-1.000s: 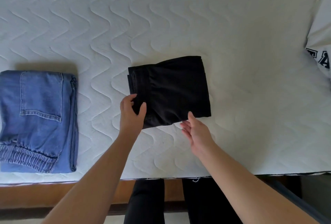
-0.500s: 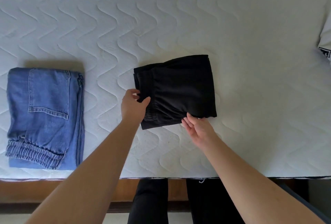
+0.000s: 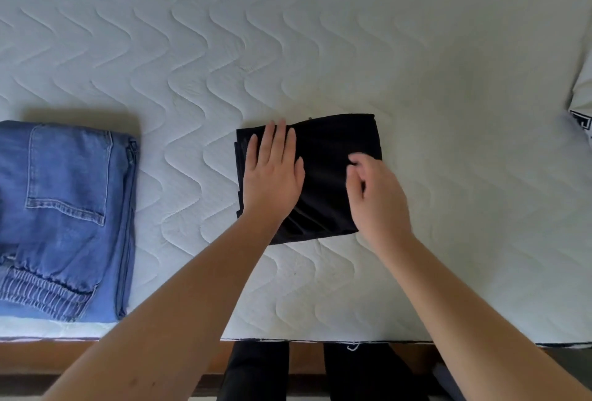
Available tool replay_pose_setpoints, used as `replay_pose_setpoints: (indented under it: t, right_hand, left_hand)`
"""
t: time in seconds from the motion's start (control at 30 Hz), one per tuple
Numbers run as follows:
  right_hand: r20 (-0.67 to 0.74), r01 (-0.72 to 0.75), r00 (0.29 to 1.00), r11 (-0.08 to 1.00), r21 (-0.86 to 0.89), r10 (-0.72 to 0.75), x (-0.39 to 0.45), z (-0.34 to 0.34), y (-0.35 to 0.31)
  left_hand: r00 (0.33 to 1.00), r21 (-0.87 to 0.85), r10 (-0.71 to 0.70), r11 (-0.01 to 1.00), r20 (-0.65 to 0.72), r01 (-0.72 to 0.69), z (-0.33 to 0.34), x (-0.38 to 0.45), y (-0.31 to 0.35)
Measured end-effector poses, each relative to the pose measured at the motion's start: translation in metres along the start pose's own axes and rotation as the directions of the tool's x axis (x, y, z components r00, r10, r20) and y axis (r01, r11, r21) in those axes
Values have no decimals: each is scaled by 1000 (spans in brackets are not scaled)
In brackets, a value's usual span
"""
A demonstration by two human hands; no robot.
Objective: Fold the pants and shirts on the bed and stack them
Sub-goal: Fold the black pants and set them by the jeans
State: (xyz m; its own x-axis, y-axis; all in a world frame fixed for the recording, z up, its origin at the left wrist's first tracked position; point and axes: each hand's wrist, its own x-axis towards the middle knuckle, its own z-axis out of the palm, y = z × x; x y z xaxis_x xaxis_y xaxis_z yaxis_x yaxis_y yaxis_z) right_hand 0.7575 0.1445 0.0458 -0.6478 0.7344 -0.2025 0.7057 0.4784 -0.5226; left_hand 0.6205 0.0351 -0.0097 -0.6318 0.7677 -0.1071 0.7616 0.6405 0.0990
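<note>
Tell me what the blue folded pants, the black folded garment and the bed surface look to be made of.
Blue folded pants: denim, matte, by the faded weave, contrast stitching and patch pocket.
Black folded garment: thin, smooth fabric with a faint sheen and fine creases; probably synthetic or a light knit, hard to say.
Bed surface: white quilted textile, matte, with stitched wavy lines and soft puffing between them.
</note>
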Motion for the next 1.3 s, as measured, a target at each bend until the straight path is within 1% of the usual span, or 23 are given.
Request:
replay_pose_setpoints:
  t: [0.07, 0.13, 0.23, 0.3, 0.37, 0.47, 0.53, 0.73, 0.87, 1.0, 1.13, 1.23, 1.27, 1.3]
  right_hand:
    - [57, 104, 994, 978, -183, -95, 20, 20, 3]
    - [113, 194, 980, 918, -347, -165, 35, 41, 5]
    - [203, 362, 932, 803, -474, -300, 54, 69, 19]
    - [251, 403, 915, 763, -506, -317, 65, 79, 37]
    - [220, 343, 938, 789, -509, -266, 73, 81, 52]
    - [99, 169, 986, 854, -492, -138, 75, 78, 62]
    - [77, 122, 992, 876, -467, -97, 75, 77, 65]
    - [96, 128, 991, 907, -401, -98, 80, 85, 74]
    - [107, 138, 989, 905, -402, -104, 82, 88, 80]
    - [101, 154, 987, 897, -415, -123, 84, 90, 82]
    - [102, 162, 986, 901, -402, -132, 83, 90, 85]
    - [123, 191, 980, 911, -367, -156, 83, 83, 80]
    - [128, 210, 976, 915, -344, -176, 82, 79, 78]
    - [126, 215, 975, 924, -317, -183, 79, 74, 78]
  left_hand:
    - [999, 5, -25, 1000, 36, 24, 5, 9, 2]
    - [998, 16, -9, 1000, 68, 8, 15, 12, 2]
    - [998, 29, -25, 999, 59, 23, 32, 7, -10]
    - [999, 36, -31, 999, 45, 29, 43, 3, -17]
    - [998, 30, -32, 999, 50, 31, 49, 4, -19]
    - [997, 33, -43, 999, 71, 41, 52, 7, -19]
    - [995, 31, -44, 999, 90, 42, 52, 9, -18]
    - [988, 61, -21, 998, 151, 12, 59, 18, -18]
    - [985, 76, -10, 997, 172, -3, 63, 20, -19]
    - [986, 79, 18, 996, 167, -32, 67, 24, -20]
    - [986, 65, 5, 998, 164, -16, 68, 22, -22]
    - [990, 7, 6, 1000, 144, -7, 58, 22, -22]
    - [994, -49, -3, 999, 113, 8, 52, 20, -22]
    - [996, -128, -44, 990, 73, 53, 46, 15, -24]
